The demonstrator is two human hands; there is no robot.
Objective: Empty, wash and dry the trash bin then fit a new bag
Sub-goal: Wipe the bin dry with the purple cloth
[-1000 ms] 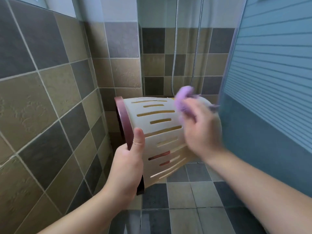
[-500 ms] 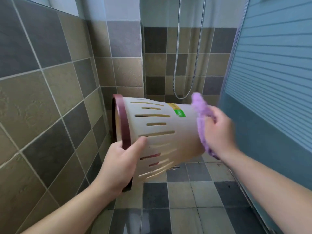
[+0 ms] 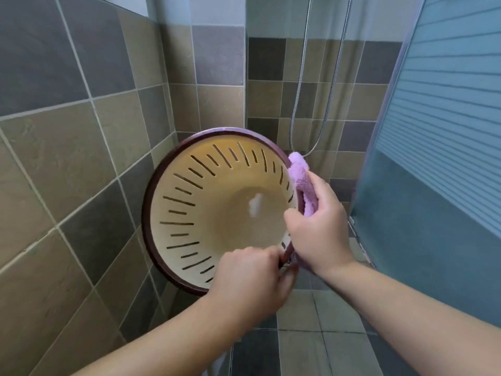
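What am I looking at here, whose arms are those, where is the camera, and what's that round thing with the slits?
There is no machine here. These are a person's two bare arms, seen from one wide-angle camera worn on the head, looking forward and down. That is why the arms come in from the bottom edge.

The place is a tiled shower corner, with a metal shower hose hanging on the back wall and a frosted glass door on the right.

The round thing is a cream trash bin with a dark red rim and slits in its wall. It is held up off the floor, tipped so you look straight into its empty inside. The left hand grips the near rim. The right hand holds a purple cloth against the rim's right side.
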